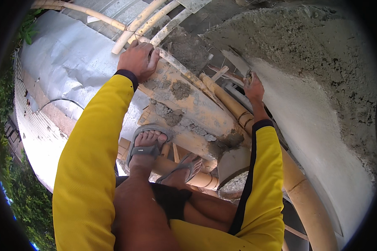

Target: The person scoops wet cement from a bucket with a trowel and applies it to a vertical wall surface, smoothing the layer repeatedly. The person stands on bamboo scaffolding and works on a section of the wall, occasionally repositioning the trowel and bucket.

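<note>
My left hand point(139, 60) grips the edge of a mortar-spattered wooden plank point(197, 121) near some crossed bamboo poles point(125, 33), fingers curled over it. My right hand point(254, 85) is closed on the handle of a trowel point(236, 58), whose long blade lies along the wall point(305, 100) where smooth pale plaster meets rough wet grey mortar. Below my right hand a thick bamboo pole point(297, 188) runs down the right side. A grey container point(232, 161) with mortar on it sits beside my right forearm. My two sandalled feet point(148, 138) rest on the planks and bamboo below me.
A silver metal sheet point(67, 54) lies to my left, beside a pale corrugated sheet point(31, 138). Green foliage point(27, 217) shows past the left edge. Loose bamboo and wood pieces point(220, 73) lie between the plank and the wall.
</note>
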